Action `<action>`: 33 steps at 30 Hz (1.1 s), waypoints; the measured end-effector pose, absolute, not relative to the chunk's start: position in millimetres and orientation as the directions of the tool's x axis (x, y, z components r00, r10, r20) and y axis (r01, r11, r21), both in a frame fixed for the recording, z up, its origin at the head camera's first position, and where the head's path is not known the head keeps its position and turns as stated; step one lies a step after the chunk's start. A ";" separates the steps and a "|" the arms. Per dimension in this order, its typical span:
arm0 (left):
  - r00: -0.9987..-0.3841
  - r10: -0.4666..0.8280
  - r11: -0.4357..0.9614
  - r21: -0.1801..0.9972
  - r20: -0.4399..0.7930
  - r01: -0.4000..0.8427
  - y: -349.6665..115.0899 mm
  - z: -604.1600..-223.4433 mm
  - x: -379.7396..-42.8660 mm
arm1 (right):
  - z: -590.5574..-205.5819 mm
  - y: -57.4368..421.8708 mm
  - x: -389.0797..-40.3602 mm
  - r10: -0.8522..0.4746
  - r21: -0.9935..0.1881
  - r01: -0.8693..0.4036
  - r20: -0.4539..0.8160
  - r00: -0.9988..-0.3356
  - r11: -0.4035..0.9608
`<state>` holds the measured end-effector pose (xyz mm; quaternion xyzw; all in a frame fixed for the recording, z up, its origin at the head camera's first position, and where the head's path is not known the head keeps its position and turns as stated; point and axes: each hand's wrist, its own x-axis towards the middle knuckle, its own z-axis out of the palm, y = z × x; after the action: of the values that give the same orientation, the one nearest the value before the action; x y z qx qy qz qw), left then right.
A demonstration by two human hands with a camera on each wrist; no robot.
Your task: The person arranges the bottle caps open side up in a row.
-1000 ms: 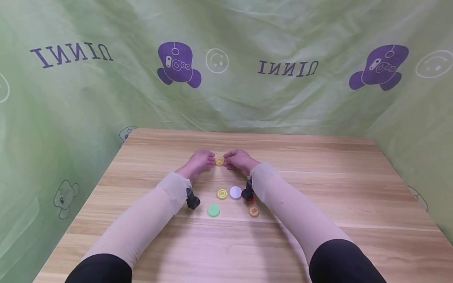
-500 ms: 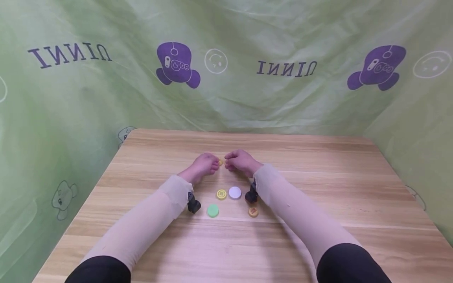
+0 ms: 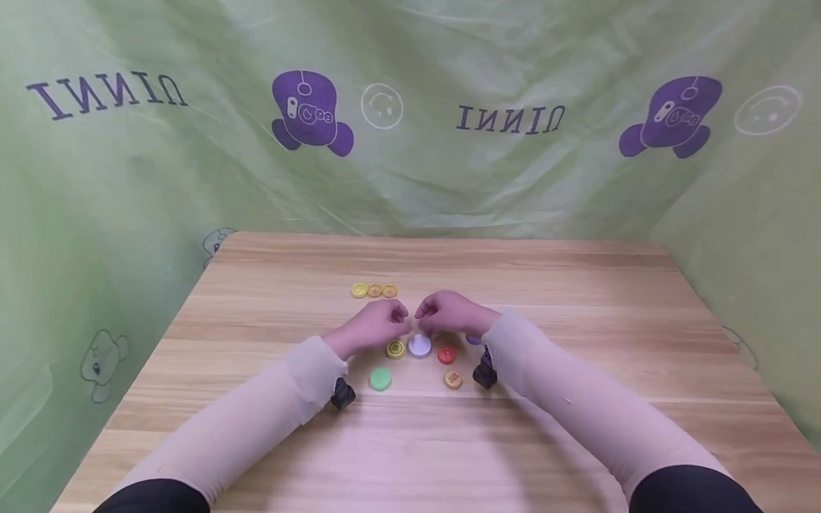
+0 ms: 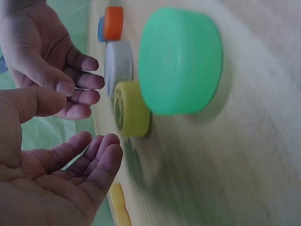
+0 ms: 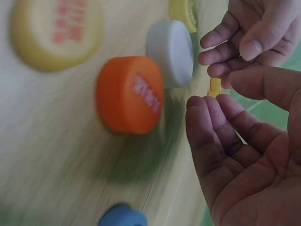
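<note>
Over the middle of the table my left hand (image 3: 372, 326) hovers with nothing in its loosely bent fingers. My right hand (image 3: 454, 313) faces it, also holding nothing, a small gap between the two. Just below them lie a white bottle cap (image 3: 420, 347) and a yellow cap (image 3: 395, 349). An orange-red cap (image 5: 129, 94) sits right of the white one, and a tan cap with red print (image 3: 452, 380) lies nearer me. The green cap (image 4: 181, 61) stands front left. A blue cap (image 5: 123, 216) is partly hidden by the right wrist in the head view.
Three yellowish caps (image 3: 375, 291) lie side by side in a row behind the left hand. The wooden table (image 3: 564, 285) extends to both sides, and a green printed curtain (image 3: 417, 178) hangs behind it. A small black camera (image 3: 485, 370) is worn on the right wrist.
Both hands have left the yellowish cap they were at and come nearer me, above the white cap. The row of three caps is now uncovered, and the orange-red and blue caps show.
</note>
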<state>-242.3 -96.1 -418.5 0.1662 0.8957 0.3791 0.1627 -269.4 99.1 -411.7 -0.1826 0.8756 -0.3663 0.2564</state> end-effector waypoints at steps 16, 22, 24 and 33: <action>-0.854 0.478 0.720 0.648 -0.204 0.248 -85.8 -426.7 -237.1 | -416.4 100.5 -250.1 -0.553 -0.611 -0.277 -0.323 -0.768 0.742; -0.842 0.502 0.718 0.638 -0.199 0.278 -83.8 -424.6 -237.8 | -414.8 98.7 -245.9 -0.553 -0.612 -0.278 -0.319 -0.770 0.740; -0.834 0.514 0.715 0.637 -0.199 0.288 -83.7 -423.9 -238.4 | -414.5 98.2 -245.4 -0.550 -0.609 -0.276 -0.323 -0.771 0.744; -0.817 0.541 0.699 0.646 -0.197 0.307 -84.1 -429.6 -242.8 | -418.4 98.1 -247.2 -0.541 -0.613 -0.268 -0.316 -0.780 0.744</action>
<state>-242.8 -84.1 -429.6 0.2353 0.9020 0.3083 0.1898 -247.2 98.1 -418.4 -0.2243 0.9011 -0.2792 0.2447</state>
